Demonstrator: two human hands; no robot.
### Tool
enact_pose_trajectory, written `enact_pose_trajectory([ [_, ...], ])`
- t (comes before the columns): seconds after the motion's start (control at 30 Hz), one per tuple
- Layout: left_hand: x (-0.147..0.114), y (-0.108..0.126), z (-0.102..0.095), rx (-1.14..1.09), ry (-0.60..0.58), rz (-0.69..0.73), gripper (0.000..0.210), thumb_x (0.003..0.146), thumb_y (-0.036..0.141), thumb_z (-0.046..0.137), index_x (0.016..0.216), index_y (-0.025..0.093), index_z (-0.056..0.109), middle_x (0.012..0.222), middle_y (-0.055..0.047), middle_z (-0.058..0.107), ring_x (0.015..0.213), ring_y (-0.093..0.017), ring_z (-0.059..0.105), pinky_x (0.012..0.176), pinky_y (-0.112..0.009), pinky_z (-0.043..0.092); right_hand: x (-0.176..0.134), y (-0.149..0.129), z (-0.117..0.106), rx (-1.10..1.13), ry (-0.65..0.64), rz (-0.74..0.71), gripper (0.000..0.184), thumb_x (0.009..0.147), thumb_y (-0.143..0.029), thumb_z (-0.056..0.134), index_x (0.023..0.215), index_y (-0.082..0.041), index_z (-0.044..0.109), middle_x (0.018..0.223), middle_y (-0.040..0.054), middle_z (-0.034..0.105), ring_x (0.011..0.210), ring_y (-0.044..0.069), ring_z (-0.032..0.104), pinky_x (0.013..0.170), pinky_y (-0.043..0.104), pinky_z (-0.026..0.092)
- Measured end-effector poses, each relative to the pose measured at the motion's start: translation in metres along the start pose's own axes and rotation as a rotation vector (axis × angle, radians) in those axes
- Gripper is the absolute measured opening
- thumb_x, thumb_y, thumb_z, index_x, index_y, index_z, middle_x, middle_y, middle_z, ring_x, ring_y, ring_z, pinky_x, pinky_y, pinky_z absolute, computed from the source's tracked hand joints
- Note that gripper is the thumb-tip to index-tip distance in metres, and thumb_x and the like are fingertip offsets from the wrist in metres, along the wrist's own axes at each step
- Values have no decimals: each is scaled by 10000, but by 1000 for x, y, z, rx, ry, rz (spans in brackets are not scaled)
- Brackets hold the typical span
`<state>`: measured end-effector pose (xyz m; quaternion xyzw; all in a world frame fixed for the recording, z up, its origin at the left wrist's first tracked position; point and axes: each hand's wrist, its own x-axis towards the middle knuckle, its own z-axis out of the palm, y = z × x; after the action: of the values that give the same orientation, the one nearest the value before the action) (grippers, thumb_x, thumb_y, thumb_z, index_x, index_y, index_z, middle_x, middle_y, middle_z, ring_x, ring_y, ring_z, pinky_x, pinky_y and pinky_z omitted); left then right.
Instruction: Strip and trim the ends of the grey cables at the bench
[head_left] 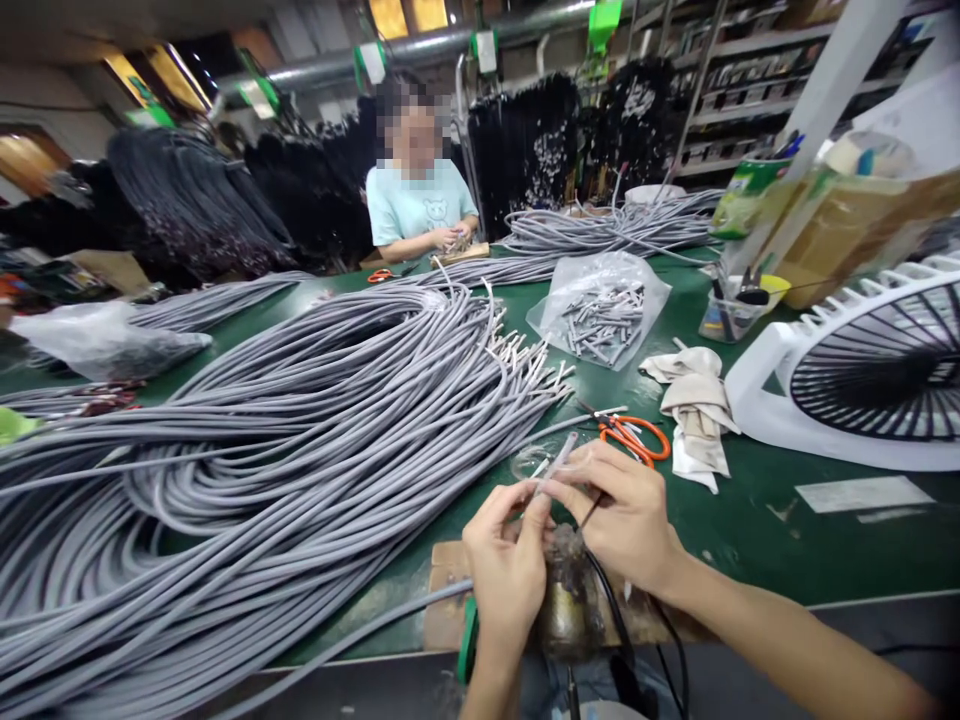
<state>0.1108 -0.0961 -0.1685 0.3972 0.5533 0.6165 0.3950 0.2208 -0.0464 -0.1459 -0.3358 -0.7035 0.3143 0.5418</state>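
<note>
Left hand (510, 550): pinching a grey cable end (562, 455), thumb against fingers.
Right hand (628, 510): pinching it too.
Cable end: held up toward the green bench's (757, 550) near edge, near orange-handled scissors (654, 440).
Risk: a loose pinch might let it slip.

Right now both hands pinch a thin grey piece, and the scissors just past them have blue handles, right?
Not blue: in the head view, the scissors just past the left hand and right hand are orange-handled. Both do pinch a thin grey piece.
</note>
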Motion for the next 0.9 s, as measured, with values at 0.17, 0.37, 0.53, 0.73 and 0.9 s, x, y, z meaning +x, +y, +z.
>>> enact_pose_trajectory([
  [0.17,2,-1,-3,-93,-35,-62,270,754,372,615,774,104,637,503,56,368,406,-29,283,374,-149,234,1,2,-3,237,-156,51,141,785,-255,589,671,-173,588,688,30,547,635,130,526,557,247,430],
  [0.37,6,8,0,-214,68,-52,326,698,416,667,845,130,615,476,94,260,390,-21,198,358,-137,171,6,4,-6,436,-212,292,216,724,-336,659,665,-149,567,671,0,498,463,47,347,385,191,258],
  [0.53,9,10,8,-278,95,-2,320,734,432,627,810,126,675,599,25,438,453,-40,352,371,-143,293,6,6,-3,461,-181,472,304,667,-423,691,666,-151,556,468,-72,364,367,24,209,341,197,116],
  [0.73,10,9,4,-509,74,-85,310,663,397,704,848,148,708,650,7,517,513,-56,478,441,-158,435,4,12,1,542,-134,529,306,691,-421,679,653,-158,528,419,-100,282,348,18,178,340,189,92],
  [0.9,7,10,1,-503,84,-254,284,605,338,744,778,114,717,534,-17,600,448,-82,549,438,-172,454,7,13,-3,543,-126,518,249,722,-386,663,736,-167,546,466,-98,313,353,11,185,333,175,121],
])
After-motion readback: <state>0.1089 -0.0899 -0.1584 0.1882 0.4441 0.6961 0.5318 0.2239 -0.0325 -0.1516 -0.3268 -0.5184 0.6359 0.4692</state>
